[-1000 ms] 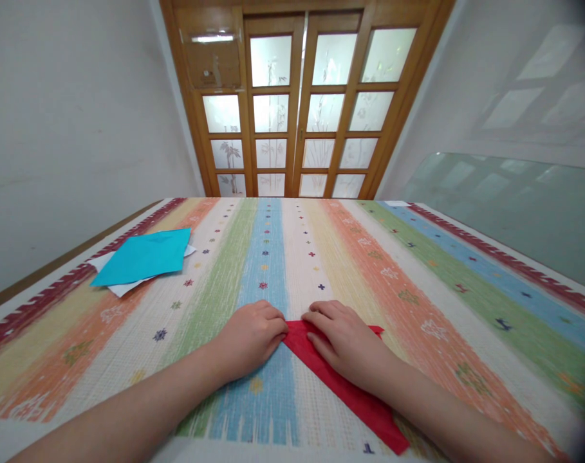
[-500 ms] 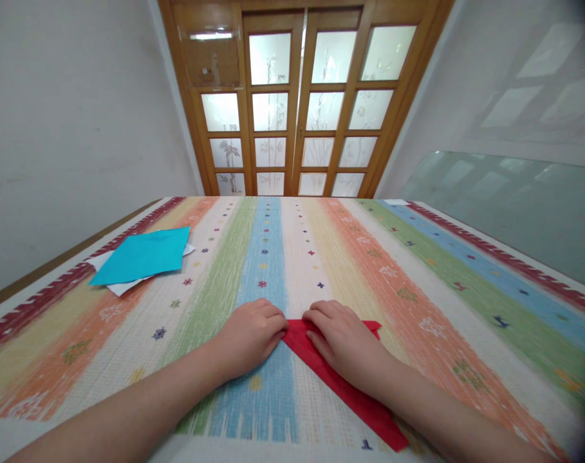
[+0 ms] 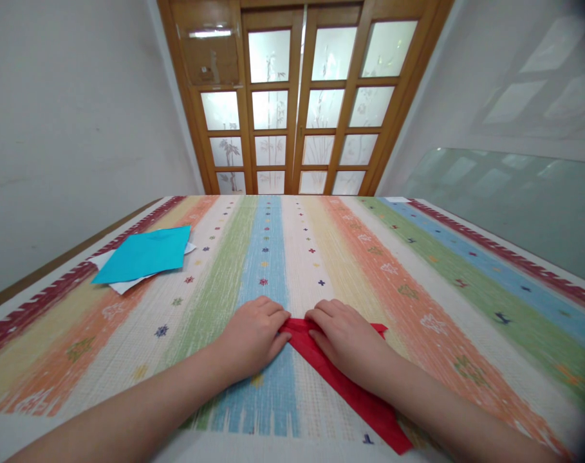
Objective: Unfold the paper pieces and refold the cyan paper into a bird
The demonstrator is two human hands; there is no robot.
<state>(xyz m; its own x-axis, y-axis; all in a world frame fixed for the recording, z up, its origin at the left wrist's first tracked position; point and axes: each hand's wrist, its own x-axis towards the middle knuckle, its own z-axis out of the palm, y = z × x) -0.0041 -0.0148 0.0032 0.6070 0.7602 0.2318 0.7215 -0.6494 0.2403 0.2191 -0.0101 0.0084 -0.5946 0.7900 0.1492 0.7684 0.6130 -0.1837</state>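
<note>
A folded piece of red paper lies on the striped tablecloth near the front edge, one long strip slanting toward me at the lower right. My left hand pinches its left corner between thumb and fingers. Over its upper part rests my right hand, fingers curled and pressing it against the cloth, hiding the middle of the paper. A small red point shows beyond the right hand on the right side.
Blue paper lies on white sheets at the left of the tablecloth. A white piece sits at the far right edge. Beyond the table stands a wooden door with glass panes; a pale glass panel is at the right.
My left hand's thumb and fingers have shifted slightly right onto the corner of the red paper. The paper and my right hand have moved a little to the right.
</note>
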